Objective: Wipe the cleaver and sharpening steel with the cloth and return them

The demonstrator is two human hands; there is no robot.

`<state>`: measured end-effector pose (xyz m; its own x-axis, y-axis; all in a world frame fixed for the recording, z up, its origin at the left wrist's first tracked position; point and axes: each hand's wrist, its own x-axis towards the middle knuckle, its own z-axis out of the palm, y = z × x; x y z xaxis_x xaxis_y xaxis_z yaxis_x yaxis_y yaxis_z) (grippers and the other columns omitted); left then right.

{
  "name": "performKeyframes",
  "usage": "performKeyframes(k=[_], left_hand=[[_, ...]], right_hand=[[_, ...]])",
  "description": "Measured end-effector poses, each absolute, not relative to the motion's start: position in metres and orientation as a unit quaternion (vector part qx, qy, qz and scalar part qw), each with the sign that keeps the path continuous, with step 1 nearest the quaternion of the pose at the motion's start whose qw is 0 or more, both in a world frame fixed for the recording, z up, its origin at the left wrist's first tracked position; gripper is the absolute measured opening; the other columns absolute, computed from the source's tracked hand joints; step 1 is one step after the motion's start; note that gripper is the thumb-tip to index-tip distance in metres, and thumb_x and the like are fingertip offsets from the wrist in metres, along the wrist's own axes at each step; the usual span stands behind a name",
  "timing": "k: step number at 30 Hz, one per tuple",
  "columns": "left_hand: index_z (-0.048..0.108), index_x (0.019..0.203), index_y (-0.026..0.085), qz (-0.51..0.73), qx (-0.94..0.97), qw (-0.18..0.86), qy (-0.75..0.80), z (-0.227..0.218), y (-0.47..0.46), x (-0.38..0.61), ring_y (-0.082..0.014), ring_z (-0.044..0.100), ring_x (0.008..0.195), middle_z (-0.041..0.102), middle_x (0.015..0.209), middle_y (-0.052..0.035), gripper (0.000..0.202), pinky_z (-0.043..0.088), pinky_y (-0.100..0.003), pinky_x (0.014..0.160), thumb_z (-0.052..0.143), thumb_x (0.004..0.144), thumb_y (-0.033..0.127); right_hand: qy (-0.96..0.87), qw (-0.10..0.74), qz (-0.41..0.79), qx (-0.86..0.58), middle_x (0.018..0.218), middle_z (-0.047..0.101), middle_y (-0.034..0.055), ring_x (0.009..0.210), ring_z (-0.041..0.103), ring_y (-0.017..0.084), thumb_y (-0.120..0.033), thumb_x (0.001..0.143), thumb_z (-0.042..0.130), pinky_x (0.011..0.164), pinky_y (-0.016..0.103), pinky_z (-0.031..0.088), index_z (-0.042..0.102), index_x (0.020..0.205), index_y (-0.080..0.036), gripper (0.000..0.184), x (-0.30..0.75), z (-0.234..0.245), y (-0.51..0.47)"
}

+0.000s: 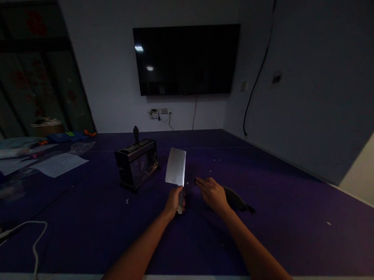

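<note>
A cleaver [176, 167] with a broad pale blade is held by its handle in my left hand [173, 203], blade pointing up and away from me. The blade is clear of the dark fish-shaped thing [236, 200] to its right. Over that fish lies my right hand [213, 193], fingers closed around its front part, with a dark tip showing past the fingertips. Its tail points to the right. The hand hides the middle of the fish. Left of the cleaver stands a black knife block [138, 162] with clear sides and one dark-handled tool [136, 135] upright in it.
The purple tabletop [295, 235] bears a few small white scraps. Papers [60, 165], plastic bags and cloths lie at the left. A white cable [38, 240] runs along the near left. A wall-mounted television [187, 59] hangs beyond the table; the room is dim.
</note>
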<state>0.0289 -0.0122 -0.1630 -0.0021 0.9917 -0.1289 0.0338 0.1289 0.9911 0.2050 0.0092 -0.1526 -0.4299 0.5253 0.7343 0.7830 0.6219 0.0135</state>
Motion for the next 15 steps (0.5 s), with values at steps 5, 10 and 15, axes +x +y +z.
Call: performKeyframes(k=[5, 10, 15], left_hand=[[0.049, 0.069, 0.019, 0.458, 0.530, 0.319, 0.638, -0.159, -0.010, 0.013, -0.0137, 0.052, 0.044, 0.050, 0.047, 0.0017, 0.040, 0.036, -0.023, 0.047, 0.034, 0.082, 0.054], [0.050, 0.069, 0.020, 0.472, 0.565, 0.165, 0.657, -0.156, -0.014, 0.013, -0.0208, 0.061, 0.068, 0.059, 0.061, -0.0058, 0.032, 0.039, -0.027, 0.063, 0.040, 0.083, 0.047], [0.049, 0.078, 0.018, 0.568, 0.525, 0.199, 0.602, -0.160, -0.010, 0.012, -0.0174, 0.060, 0.063, 0.060, 0.068, -0.0035, 0.033, 0.041, -0.025, 0.060, 0.055, 0.075, 0.050]], right_hand=[[-0.778, 0.424, -0.181, -0.427, 0.109, 0.066, 0.0008, 0.084, 0.060, 0.019, -0.012, 0.077, 0.045, 0.074, 0.033, 0.052, 0.067, 0.103, -0.025, 0.037, 0.213, -0.153, 0.014], [-0.716, 0.503, -0.156, -0.459, 0.096, 0.070, 0.0013, 0.083, 0.063, 0.019, -0.016, 0.078, 0.044, 0.075, 0.033, 0.052, 0.069, 0.094, -0.024, 0.031, 0.215, -0.148, 0.013], [-0.687, 0.529, -0.127, -0.481, 0.090, 0.071, 0.0045, 0.078, 0.064, 0.019, -0.022, 0.080, 0.044, 0.070, 0.031, 0.051, 0.069, 0.094, -0.022, 0.029, 0.214, -0.145, 0.008]])
